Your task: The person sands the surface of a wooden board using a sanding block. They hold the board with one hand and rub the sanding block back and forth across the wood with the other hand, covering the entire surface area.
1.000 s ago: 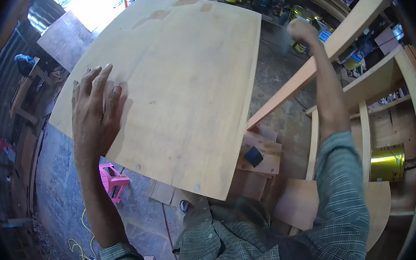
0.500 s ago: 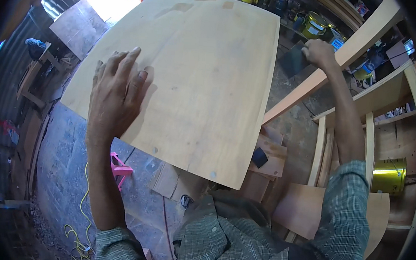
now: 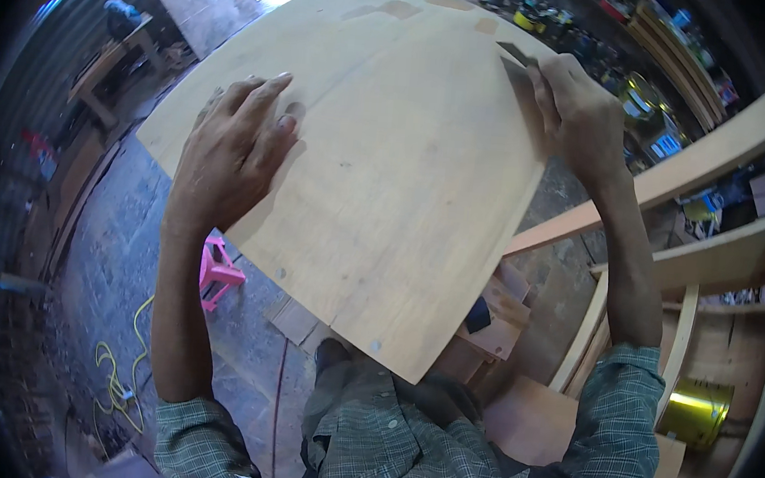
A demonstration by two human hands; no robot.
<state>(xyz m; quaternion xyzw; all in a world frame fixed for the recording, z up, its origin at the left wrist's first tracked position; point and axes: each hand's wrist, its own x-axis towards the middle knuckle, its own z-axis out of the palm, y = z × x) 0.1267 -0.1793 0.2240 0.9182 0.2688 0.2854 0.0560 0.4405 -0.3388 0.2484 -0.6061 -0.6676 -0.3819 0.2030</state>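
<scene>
Two bare hands over a wooden panel, seen from above; clock directions are taken from the middle of the view. The pale wooden panel point(image 3: 387, 176) fills the centre, running from 12 o'clock down to a corner near 6 o'clock. Tan patches point(image 3: 396, 9) mark its surface around 12 o'clock, and two small pale round marks lie near its lower edge. At 10 o'clock the left grip point(image 3: 239, 147) is released, its fingers loosely spread and slightly bent, palm down over the panel; how far the palm bears on the wood cannot be told. At 2 o'clock the right grip point(image 3: 580, 120) is clenched, grasping a thin dark sheet point(image 3: 515, 53), which projects toward 1 o'clock at the panel's margin and casts a shadow on it; contact between sheet and wood is unclear. A timber beam point(image 3: 666, 180) slants outward from the panel's side toward 2 o'clock. At 4 o'clock a dark blue block point(image 3: 478, 315) rests on wooden pieces point(image 3: 508, 325) just beside the panel, and farther out a gold tin point(image 3: 699, 414) sits within a wooden frame point(image 3: 678, 343). Between 8 and 9 o'clock a pink stool point(image 3: 220, 273) stands partly under the panel; at 8 o'clock a yellow cord point(image 3: 109, 357) lies on the grey floor point(image 3: 114, 227)
</scene>
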